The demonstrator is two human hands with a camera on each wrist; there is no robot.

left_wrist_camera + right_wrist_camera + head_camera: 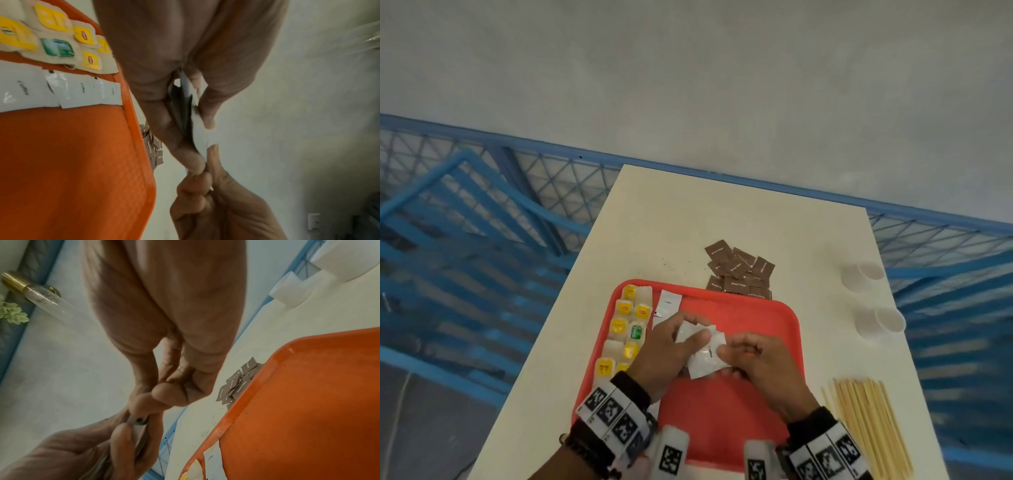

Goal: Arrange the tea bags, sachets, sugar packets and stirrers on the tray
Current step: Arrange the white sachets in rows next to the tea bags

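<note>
Above the red tray [763, 315] both hands meet over a small stack of white coffee sachets [703, 353]. My left hand [674, 342] grips the stack between thumb and fingers [185, 155]. My right hand [743, 353] pinches the edge of the top sachet. Tea bags [628, 325] with yellow and green tags lie in rows along the tray's left side. A row of white coffee sachets [68, 92] lies beside them. Brown sugar packets [739, 270] sit in a pile on the table beyond the tray. Wooden stirrers [866, 425] lie at the right.
Two white paper cups [873, 298] lie on their sides at the table's right edge. The cream table [688, 212] is narrow, with blue metal railing [517, 212] behind and to both sides. The tray's middle and right show bare red surface.
</note>
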